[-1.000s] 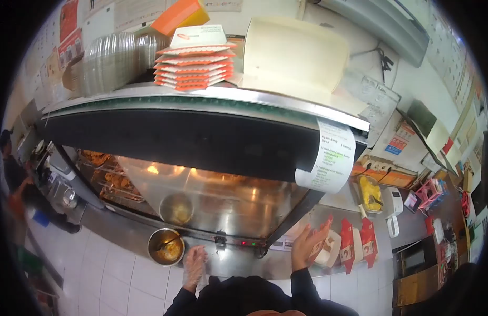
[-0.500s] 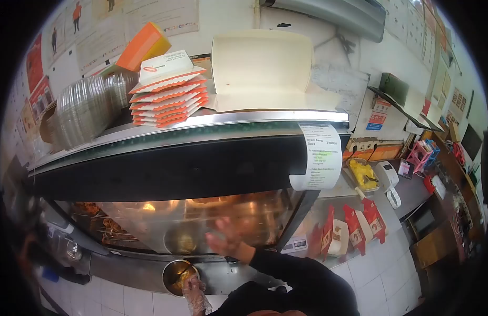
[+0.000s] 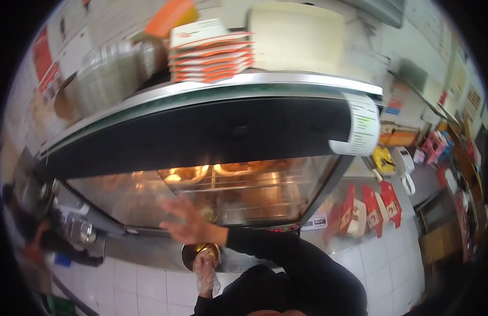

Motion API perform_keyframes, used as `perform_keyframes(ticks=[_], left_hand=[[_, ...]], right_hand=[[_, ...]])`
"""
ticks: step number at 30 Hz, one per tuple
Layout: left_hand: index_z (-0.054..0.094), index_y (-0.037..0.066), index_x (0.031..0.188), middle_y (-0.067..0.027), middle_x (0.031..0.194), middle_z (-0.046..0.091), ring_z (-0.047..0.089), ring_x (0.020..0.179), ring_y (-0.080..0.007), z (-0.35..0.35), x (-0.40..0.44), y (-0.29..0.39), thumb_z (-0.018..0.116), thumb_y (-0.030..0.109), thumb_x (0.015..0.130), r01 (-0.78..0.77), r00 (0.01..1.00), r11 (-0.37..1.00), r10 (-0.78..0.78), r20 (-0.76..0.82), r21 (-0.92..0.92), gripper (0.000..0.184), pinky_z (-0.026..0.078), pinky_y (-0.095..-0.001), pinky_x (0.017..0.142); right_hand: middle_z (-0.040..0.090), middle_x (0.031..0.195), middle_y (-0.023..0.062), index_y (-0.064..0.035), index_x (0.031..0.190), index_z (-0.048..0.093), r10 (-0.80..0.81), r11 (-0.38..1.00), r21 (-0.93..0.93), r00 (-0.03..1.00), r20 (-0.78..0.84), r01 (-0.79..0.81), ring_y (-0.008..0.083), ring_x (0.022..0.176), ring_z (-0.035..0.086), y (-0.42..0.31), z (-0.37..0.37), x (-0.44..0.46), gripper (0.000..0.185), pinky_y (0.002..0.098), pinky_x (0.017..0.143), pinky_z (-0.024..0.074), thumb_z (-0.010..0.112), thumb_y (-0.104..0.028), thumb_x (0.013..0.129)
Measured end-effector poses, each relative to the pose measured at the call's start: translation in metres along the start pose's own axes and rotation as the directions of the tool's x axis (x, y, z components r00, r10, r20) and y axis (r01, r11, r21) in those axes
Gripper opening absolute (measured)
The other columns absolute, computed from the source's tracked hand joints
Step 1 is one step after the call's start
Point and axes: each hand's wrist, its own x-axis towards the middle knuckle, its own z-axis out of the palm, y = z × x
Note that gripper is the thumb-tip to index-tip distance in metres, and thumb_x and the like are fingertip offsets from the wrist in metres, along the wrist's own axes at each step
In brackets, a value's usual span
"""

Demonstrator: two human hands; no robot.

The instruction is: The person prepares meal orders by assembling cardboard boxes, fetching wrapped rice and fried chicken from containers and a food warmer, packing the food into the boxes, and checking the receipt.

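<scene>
My left hand (image 3: 205,268), in a clear plastic glove, is over the near rim of a round metal bowl (image 3: 188,256) with yellow-brown contents; its fingers are curled at the bowl, and what they hold, if anything, is hidden. My bare right hand (image 3: 187,221) reaches across to the left, above the bowl, in front of the glass of the heated display cabinet (image 3: 244,195). Its fingers are spread and nothing is in them. Food under warm light shows behind the glass, blurred.
Flat orange-white boxes (image 3: 210,55), clear plastic lids (image 3: 107,73) and a cream open box (image 3: 296,39) top the cabinet, where a receipt (image 3: 364,126) hangs. Red food boxes (image 3: 370,208) and a yellow tub (image 3: 383,159) stand right. Another person (image 3: 41,231) is at far left.
My right hand has moved from the red boxes leftward across the cabinet front. My left hand has come to the bowl. The camera view has shifted.
</scene>
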Motion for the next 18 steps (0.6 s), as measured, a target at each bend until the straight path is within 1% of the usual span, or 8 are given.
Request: perform_keyframes(ticks=[2,4,9,12,14,15,16,18], left_hand=[[0.064,0.003,0.106,0.0021,0.075,0.056,0.049,0.064,-0.0059,0.000,0.003,-0.012,0.061,0.029,0.098,0.025,0.999,1.000,-0.025,-0.042,-0.015,0.028,0.041,-0.0224,0.056],[0.064,0.002,0.106,0.0015,0.074,0.057,0.050,0.063,-0.0062,-0.002,0.006,-0.024,0.059,0.027,0.099,0.090,0.995,0.991,-0.084,0.062,-0.102,0.026,0.042,-0.0224,0.057],[0.063,0.004,0.099,0.0003,0.071,0.055,0.049,0.058,-0.0088,0.010,0.015,-0.016,0.060,0.027,0.099,-0.009,0.999,0.988,0.015,0.037,-0.155,0.023,0.041,-0.0245,0.053],[0.062,0.004,0.100,0.0004,0.072,0.055,0.049,0.060,-0.0083,0.016,0.019,-0.011,0.059,0.025,0.100,0.100,0.995,0.991,-0.100,0.004,-0.088,0.021,0.041,-0.0245,0.053],[0.062,0.004,0.100,0.0001,0.074,0.056,0.051,0.063,-0.0083,0.017,0.019,-0.013,0.058,0.024,0.100,0.094,0.994,0.992,-0.088,0.073,-0.085,0.020,0.042,-0.0238,0.056],[0.062,0.004,0.100,0.0010,0.074,0.055,0.050,0.063,-0.0075,0.019,0.018,-0.020,0.058,0.025,0.100,0.063,0.995,0.990,-0.053,0.080,-0.126,0.021,0.042,-0.0226,0.056],[0.063,0.005,0.101,0.0018,0.074,0.054,0.049,0.063,-0.0067,0.022,0.018,-0.025,0.058,0.026,0.100,0.031,0.996,0.985,-0.017,0.085,-0.170,0.022,0.042,-0.0214,0.057],[0.063,0.005,0.104,0.0009,0.078,0.056,0.051,0.065,-0.0072,0.026,0.015,-0.025,0.059,0.026,0.099,0.087,0.984,0.985,-0.062,0.165,-0.151,0.022,0.044,-0.0221,0.058]], right_hand=[[0.020,0.157,0.0252,-0.0138,0.141,0.044,0.054,0.998,0.021,0.998,0.021,-0.055,0.0432,0.144,0.027,0.002,-0.005,0.004,0.067,0.0536,0.113,0.0324,0.069,-0.004,0.080],[0.018,0.156,0.0278,-0.0073,0.143,0.040,0.247,0.944,0.186,0.959,0.139,-0.271,0.0449,0.144,0.025,0.000,0.002,0.011,0.065,0.0492,0.113,0.0340,0.067,-0.007,0.084],[0.010,0.158,0.0289,-0.0062,0.145,0.037,0.230,0.962,0.101,0.952,0.201,-0.254,0.0451,0.145,0.021,-0.009,0.015,0.034,0.068,0.0463,0.113,0.0346,0.068,-0.009,0.084],[0.023,0.155,0.0289,-0.0091,0.141,0.043,0.258,0.943,0.146,0.935,0.242,-0.298,0.0432,0.143,0.028,-0.008,-0.019,0.040,0.064,0.0481,0.113,0.0340,0.068,-0.007,0.082],[0.041,0.147,0.0267,-0.0125,0.131,0.053,0.006,0.991,-0.134,0.997,0.076,0.004,0.0409,0.138,0.040,0.008,-0.061,0.028,0.055,0.0502,0.113,0.0334,0.069,-0.005,0.080],[0.051,0.141,0.0232,-0.0144,0.121,0.058,-0.049,0.971,-0.239,0.996,-0.080,0.029,0.0370,0.132,0.049,0.017,-0.083,0.020,0.045,0.0508,0.115,0.0300,0.069,-0.004,0.079],[0.051,0.141,0.0232,-0.0144,0.121,0.058,-0.052,0.962,-0.273,0.996,-0.075,0.030,0.0370,0.132,0.049,0.022,-0.106,0.013,0.045,0.0508,0.115,0.0300,0.069,-0.004,0.079],[0.055,0.139,0.0147,-0.0190,0.129,0.054,-0.132,0.808,-0.572,0.989,0.061,0.143,0.0292,0.130,0.053,0.026,-0.149,0.003,0.045,0.0457,0.117,0.0289,0.067,-0.012,0.087]])
